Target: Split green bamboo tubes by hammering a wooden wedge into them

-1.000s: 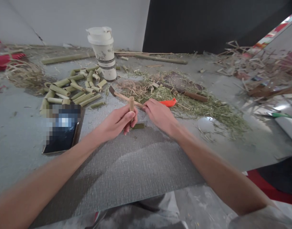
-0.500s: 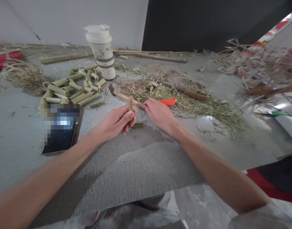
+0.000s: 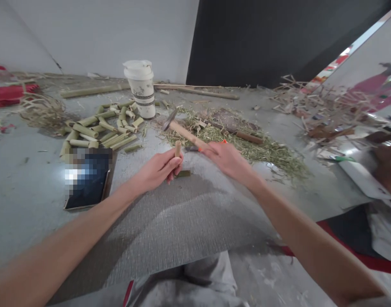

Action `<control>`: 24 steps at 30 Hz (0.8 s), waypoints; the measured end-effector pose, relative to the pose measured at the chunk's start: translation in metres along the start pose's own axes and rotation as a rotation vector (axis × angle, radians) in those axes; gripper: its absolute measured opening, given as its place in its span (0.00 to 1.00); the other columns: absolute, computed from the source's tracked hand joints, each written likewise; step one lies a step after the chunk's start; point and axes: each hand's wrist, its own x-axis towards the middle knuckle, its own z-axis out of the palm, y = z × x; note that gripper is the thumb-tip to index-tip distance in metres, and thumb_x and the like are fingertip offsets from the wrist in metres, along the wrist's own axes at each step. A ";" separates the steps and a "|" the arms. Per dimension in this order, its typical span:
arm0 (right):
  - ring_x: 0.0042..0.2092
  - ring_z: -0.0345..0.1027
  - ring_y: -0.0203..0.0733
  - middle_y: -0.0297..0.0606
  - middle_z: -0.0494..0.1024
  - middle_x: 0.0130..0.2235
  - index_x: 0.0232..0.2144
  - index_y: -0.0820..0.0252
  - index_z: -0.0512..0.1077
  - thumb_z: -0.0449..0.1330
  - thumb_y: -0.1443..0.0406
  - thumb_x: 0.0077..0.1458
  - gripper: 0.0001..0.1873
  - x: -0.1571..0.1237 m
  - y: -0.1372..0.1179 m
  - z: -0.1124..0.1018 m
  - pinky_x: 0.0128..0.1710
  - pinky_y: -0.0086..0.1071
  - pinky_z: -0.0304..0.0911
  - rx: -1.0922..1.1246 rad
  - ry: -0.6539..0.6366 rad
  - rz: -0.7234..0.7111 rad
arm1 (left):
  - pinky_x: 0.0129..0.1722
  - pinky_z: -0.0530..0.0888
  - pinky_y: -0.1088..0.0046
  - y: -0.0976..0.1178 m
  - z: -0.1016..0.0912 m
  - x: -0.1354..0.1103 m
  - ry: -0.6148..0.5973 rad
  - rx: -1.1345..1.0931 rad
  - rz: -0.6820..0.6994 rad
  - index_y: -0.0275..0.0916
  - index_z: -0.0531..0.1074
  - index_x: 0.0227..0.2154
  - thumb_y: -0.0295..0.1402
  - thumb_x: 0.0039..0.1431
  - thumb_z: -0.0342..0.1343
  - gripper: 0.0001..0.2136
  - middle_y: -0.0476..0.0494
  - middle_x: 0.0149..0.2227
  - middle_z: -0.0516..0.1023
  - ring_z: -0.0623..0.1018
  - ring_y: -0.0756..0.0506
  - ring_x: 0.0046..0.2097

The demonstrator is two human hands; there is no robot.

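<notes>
My left hand [image 3: 165, 167] is closed around a short, light wooden handle [image 3: 178, 147] that stands upright; its lower end is hidden in the fingers. Right beside those fingers a green piece of bamboo [image 3: 183, 173] lies on the grey mat. My right hand [image 3: 226, 157] grips a hammer [image 3: 188, 135] by its wooden shaft, with the metal head raised up and to the left, above the shavings. Under the right hand an orange-handled tool [image 3: 200, 149] is mostly covered.
Cut bamboo pieces [image 3: 85, 130] are heaped at the left behind a phone [image 3: 89, 183]. A white lidded cup [image 3: 140, 87] stands behind them. Green shavings [image 3: 272, 155] spread to the right, with a brown stick [image 3: 249, 137] on them. Bamboo strips [image 3: 297, 102] pile up farther right.
My right hand has moved slightly right and lifted the hammer, whose head is now higher and turned. The left hand keeps its hold on the wooden handle. The camera view has shifted slightly.
</notes>
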 end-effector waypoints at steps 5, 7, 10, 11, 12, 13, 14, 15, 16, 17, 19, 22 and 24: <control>0.24 0.59 0.36 0.30 0.70 0.26 0.32 0.52 0.62 0.54 0.50 0.74 0.19 -0.045 0.000 -0.060 0.26 0.34 0.51 0.087 0.176 0.000 | 0.23 0.74 0.80 0.000 0.000 0.000 -0.006 -0.028 0.012 0.41 0.65 0.39 0.46 0.80 0.45 0.16 0.51 0.31 0.70 0.72 0.53 0.26; 0.23 0.57 0.35 0.28 0.66 0.23 0.29 0.52 0.61 0.55 0.51 0.73 0.21 -0.066 -0.005 -0.083 0.25 0.34 0.50 -0.054 0.108 -0.003 | 0.23 0.74 0.79 0.001 0.001 0.000 0.002 -0.034 0.010 0.41 0.65 0.39 0.47 0.79 0.45 0.16 0.51 0.31 0.70 0.72 0.53 0.26; 0.21 0.56 0.36 0.26 0.61 0.19 0.27 0.52 0.60 0.56 0.51 0.72 0.22 -0.093 -0.014 -0.104 0.23 0.34 0.47 -0.253 0.126 -0.051 | 0.23 0.73 0.79 0.001 0.002 -0.001 0.002 -0.017 0.026 0.42 0.65 0.38 0.49 0.79 0.45 0.18 0.51 0.31 0.70 0.71 0.53 0.25; 0.20 0.56 0.35 0.25 0.60 0.19 0.27 0.52 0.59 0.55 0.52 0.72 0.22 -0.100 -0.017 -0.106 0.22 0.34 0.47 -0.265 0.172 -0.062 | 0.23 0.73 0.79 0.001 0.002 -0.001 0.001 -0.013 0.035 0.42 0.64 0.38 0.50 0.79 0.45 0.18 0.51 0.31 0.70 0.71 0.53 0.25; 0.20 0.55 0.35 0.25 0.60 0.18 0.27 0.51 0.58 0.54 0.52 0.73 0.22 -0.106 -0.021 -0.106 0.22 0.33 0.47 -0.255 0.238 -0.076 | 0.23 0.73 0.79 0.002 0.002 -0.001 0.000 -0.007 0.041 0.42 0.64 0.38 0.49 0.79 0.45 0.18 0.51 0.31 0.70 0.71 0.53 0.25; 0.19 0.55 0.35 0.24 0.60 0.18 0.27 0.51 0.57 0.54 0.53 0.73 0.21 -0.112 -0.024 -0.105 0.21 0.33 0.47 -0.233 0.299 -0.091 | 0.23 0.73 0.79 0.002 0.002 -0.001 0.002 -0.002 0.045 0.42 0.64 0.38 0.49 0.79 0.45 0.17 0.51 0.31 0.70 0.71 0.53 0.25; 0.19 0.56 0.36 0.24 0.61 0.19 0.28 0.51 0.58 0.54 0.53 0.73 0.20 -0.116 -0.027 -0.103 0.21 0.33 0.48 -0.210 0.335 -0.104 | 0.23 0.73 0.79 0.003 0.002 -0.001 0.004 0.005 0.045 0.42 0.64 0.39 0.48 0.79 0.45 0.17 0.51 0.31 0.70 0.71 0.53 0.25; 0.18 0.55 0.36 0.24 0.61 0.18 0.29 0.50 0.57 0.54 0.53 0.72 0.19 -0.119 -0.030 -0.101 0.20 0.33 0.48 -0.208 0.337 -0.123 | 0.23 0.73 0.79 0.003 0.002 -0.001 0.006 0.012 0.044 0.42 0.64 0.38 0.48 0.79 0.45 0.16 0.52 0.31 0.71 0.71 0.54 0.25; 0.18 0.56 0.37 0.24 0.61 0.18 0.28 0.50 0.58 0.54 0.53 0.72 0.19 -0.121 -0.033 -0.099 0.20 0.33 0.47 -0.222 0.295 -0.139 | 0.23 0.73 0.79 0.004 0.002 -0.002 0.009 0.022 0.042 0.42 0.64 0.38 0.47 0.80 0.45 0.17 0.52 0.31 0.71 0.71 0.54 0.25; 0.18 0.56 0.37 0.24 0.61 0.18 0.28 0.50 0.58 0.54 0.54 0.72 0.19 -0.124 -0.036 -0.098 0.20 0.33 0.46 -0.242 0.248 -0.152 | 0.24 0.73 0.79 0.004 0.002 -0.002 0.012 0.032 0.041 0.41 0.64 0.37 0.47 0.80 0.44 0.17 0.51 0.30 0.71 0.71 0.54 0.25; 0.17 0.55 0.37 0.25 0.60 0.17 0.27 0.50 0.57 0.55 0.55 0.71 0.20 -0.127 -0.041 -0.098 0.20 0.33 0.45 -0.266 0.226 -0.153 | 0.24 0.72 0.78 0.005 0.002 -0.003 0.013 0.045 0.039 0.41 0.64 0.36 0.48 0.80 0.44 0.18 0.51 0.31 0.71 0.72 0.54 0.25; 0.18 0.53 0.36 0.25 0.58 0.18 0.26 0.50 0.56 0.56 0.56 0.71 0.20 -0.129 -0.043 -0.098 0.19 0.33 0.46 -0.209 0.435 -0.107 | 0.24 0.72 0.78 0.005 0.001 -0.003 0.007 0.045 0.039 0.41 0.65 0.37 0.50 0.80 0.45 0.19 0.51 0.31 0.72 0.72 0.53 0.25; 0.18 0.53 0.36 0.25 0.60 0.18 0.27 0.50 0.58 0.56 0.54 0.71 0.20 -0.129 -0.042 -0.097 0.19 0.33 0.46 -0.177 0.411 -0.084 | 0.24 0.72 0.78 0.004 0.001 -0.003 0.006 0.042 0.040 0.41 0.65 0.37 0.51 0.79 0.45 0.19 0.51 0.31 0.72 0.72 0.53 0.25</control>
